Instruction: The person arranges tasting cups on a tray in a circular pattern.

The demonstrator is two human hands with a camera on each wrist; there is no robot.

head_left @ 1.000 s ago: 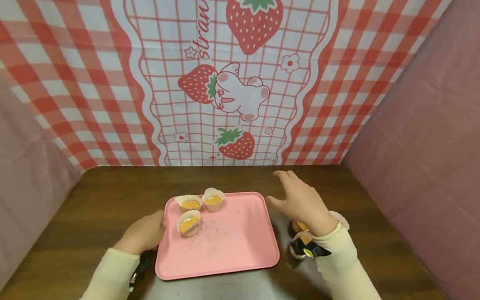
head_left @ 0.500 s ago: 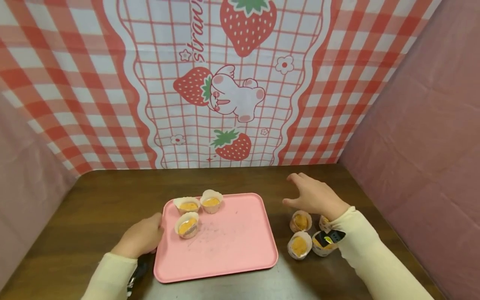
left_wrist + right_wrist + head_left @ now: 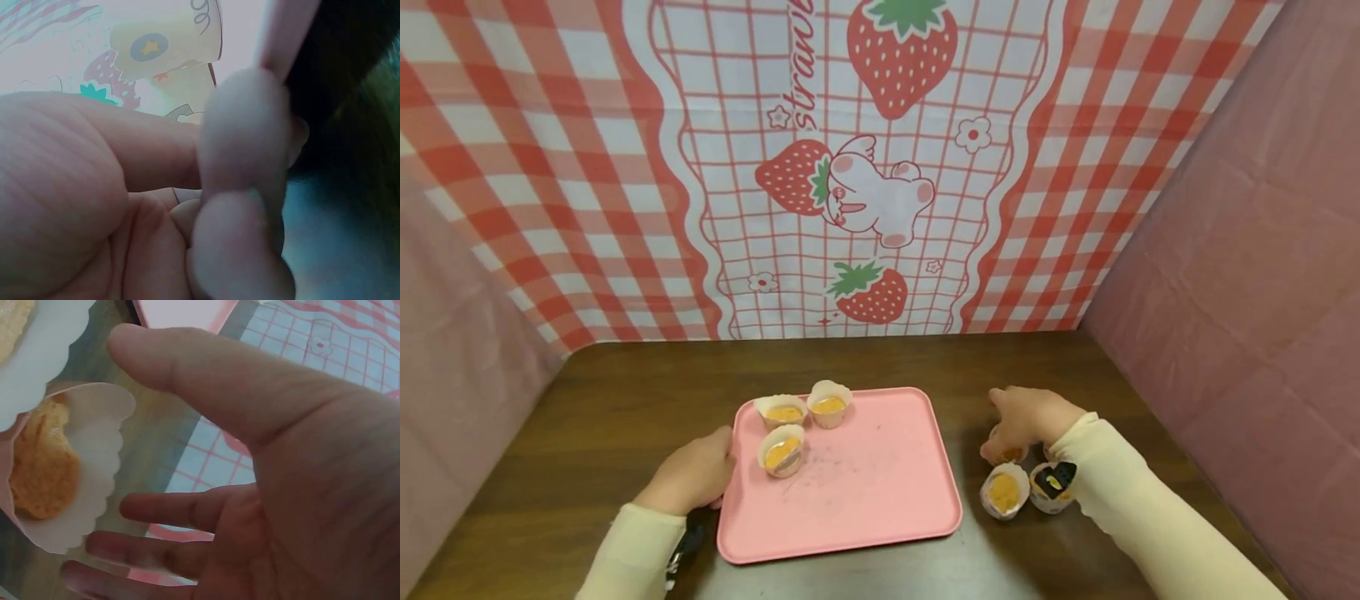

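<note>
My left hand [image 3: 696, 473] grips the left rim of a pink tray [image 3: 880, 492]; its curled fingers and the tray's edge [image 3: 289, 37] show in the left wrist view. On the tray, at the back left, sit three cupcakes in paper cups, the nearest cupcake [image 3: 781, 455] lying in front of the other two. My right hand [image 3: 1030, 417] hovers low over a cluster of cupcakes right of the tray. It partly hides the back cupcake [image 3: 1011, 455]. In the right wrist view, thumb and fingers spread apart around the space beside a cupcake [image 3: 47, 469], holding nothing.
Two front cupcakes stand close together, a left cupcake [image 3: 1004, 492] and a right cupcake [image 3: 1049, 492] partly covered by the wrist device [image 3: 1058, 478]. A strawberry-print cloth [image 3: 880, 192] hangs behind the brown table [image 3: 625, 375], with a pink cloth [image 3: 1217, 275] at the right.
My right hand has moved right, away from the tray, then down over the back cupcakes. The left hand keeps hold of the tray's rim.
</note>
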